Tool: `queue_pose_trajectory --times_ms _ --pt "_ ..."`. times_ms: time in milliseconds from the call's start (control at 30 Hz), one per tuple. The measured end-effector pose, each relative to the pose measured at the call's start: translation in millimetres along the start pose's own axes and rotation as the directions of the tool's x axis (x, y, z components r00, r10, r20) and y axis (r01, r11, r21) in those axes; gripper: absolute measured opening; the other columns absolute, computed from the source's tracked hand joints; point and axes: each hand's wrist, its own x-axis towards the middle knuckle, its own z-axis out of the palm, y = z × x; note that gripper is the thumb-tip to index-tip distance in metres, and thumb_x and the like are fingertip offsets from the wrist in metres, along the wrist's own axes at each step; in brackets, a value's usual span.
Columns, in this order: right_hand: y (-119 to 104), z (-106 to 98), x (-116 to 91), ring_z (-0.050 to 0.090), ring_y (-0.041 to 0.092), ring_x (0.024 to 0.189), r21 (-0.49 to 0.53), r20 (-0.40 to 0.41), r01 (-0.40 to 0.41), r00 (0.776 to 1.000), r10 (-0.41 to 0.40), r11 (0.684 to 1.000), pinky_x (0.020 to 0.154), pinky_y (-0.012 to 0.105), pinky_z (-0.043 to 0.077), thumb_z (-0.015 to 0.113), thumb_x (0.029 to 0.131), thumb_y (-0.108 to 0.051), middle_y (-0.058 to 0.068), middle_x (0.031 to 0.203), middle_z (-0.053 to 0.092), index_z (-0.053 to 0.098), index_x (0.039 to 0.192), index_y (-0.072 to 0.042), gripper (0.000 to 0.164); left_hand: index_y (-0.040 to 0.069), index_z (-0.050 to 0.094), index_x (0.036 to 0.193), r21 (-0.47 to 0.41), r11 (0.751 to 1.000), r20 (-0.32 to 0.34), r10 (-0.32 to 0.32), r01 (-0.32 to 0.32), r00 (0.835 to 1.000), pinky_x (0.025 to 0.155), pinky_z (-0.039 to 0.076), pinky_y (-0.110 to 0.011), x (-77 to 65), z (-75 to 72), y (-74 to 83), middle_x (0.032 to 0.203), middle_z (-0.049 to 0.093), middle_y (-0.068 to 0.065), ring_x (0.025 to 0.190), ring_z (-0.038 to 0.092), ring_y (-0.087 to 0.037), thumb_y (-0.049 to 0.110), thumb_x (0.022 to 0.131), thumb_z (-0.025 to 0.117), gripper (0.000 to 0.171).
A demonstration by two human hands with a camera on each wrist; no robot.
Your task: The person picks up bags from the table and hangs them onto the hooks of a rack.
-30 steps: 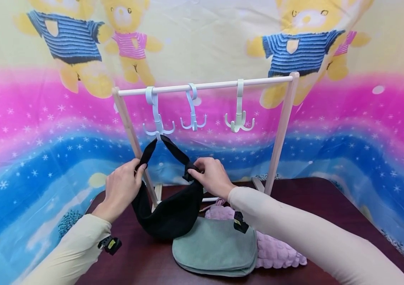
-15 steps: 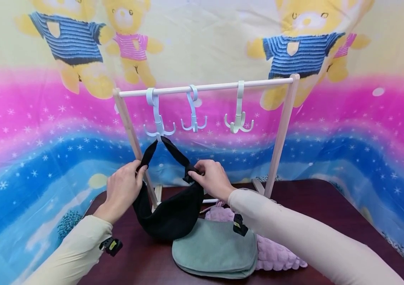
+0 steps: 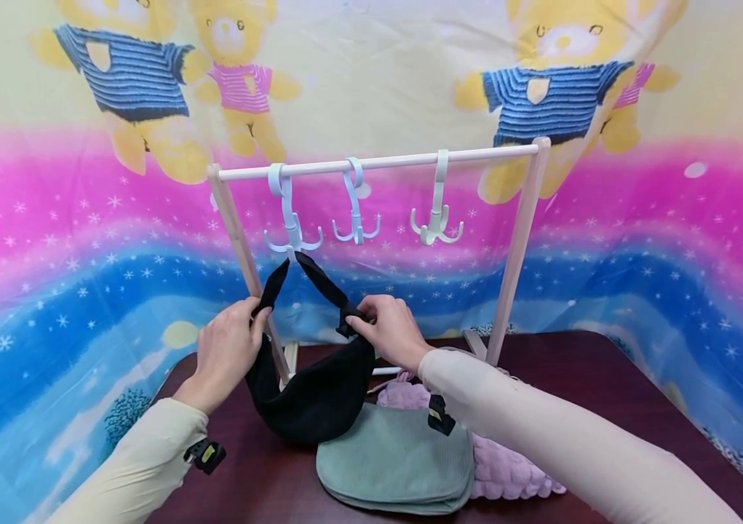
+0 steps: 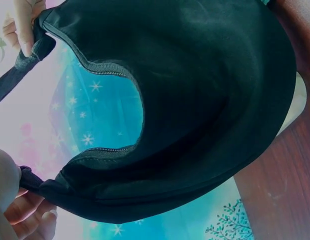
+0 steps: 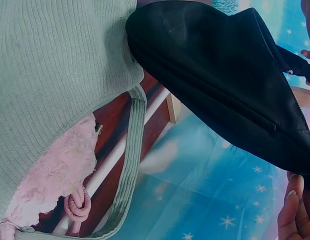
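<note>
The left hand (image 3: pixel 227 351) and right hand (image 3: pixel 389 327) pinched the strap (image 3: pixel 322 279) of the black bag (image 3: pixel 315 409) below the hook (image 3: pixel 290 230); even, gentle lowering seemed safest for keeping it hooked.

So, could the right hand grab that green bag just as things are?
Probably not right now: the right hand is busy pinching the strap of the black bag. If freed, it likely could, since the green bag lies close below, mostly uncovered.
</note>
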Motion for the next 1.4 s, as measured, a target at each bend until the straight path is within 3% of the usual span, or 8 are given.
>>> queue_pose_trajectory --times_ms 533,833,1400 --pt "2.1 2.1 0.0 0.066 0.011 0.079 -0.018 -0.005 -0.012 1.0 0.012 1.0 0.07 0.029 0.051 0.071 0.096 -0.027 0.0 0.089 0.075 0.074 0.095 -0.016 0.012 0.007 0.07 0.109 -0.002 1.0 0.057 -0.027 0.027 0.998 0.047 0.04 -0.035 -2.4 1.9 0.4 0.09 0.073 -0.015 0.067 0.064 -0.028 0.026 0.102 0.062 0.022" --pt "2.1 2.1 0.0 0.065 0.011 0.076 -0.012 -0.001 -0.01 1.0 0.01 1.0 0.068 0.029 0.05 0.071 0.095 -0.026 0.001 0.091 0.075 0.075 0.097 -0.014 0.013 0.006 0.071 0.113 -0.01 0.999 0.068 -0.032 0.033 0.997 0.054 0.048 -0.045 -3.7 0.2 -0.7 0.097 0.074 -0.016 0.074 0.068 -0.032 0.025 0.102 0.061 0.024" --pt "7.8 0.9 -0.6 0.065 0.011 0.077 0.014 0.02 -0.016 1.0 0.016 1.0 0.069 0.029 0.052 0.069 0.097 -0.027 0.002 0.096 0.076 0.077 0.106 -0.014 0.018 0.007 0.071 0.114 -0.011 0.999 0.077 -0.034 0.035 0.996 0.054 0.048 -0.044 -7.1 5.8 -4.3 0.107 0.073 -0.015 0.079 0.069 -0.033 0.02 0.101 0.062 0.021"
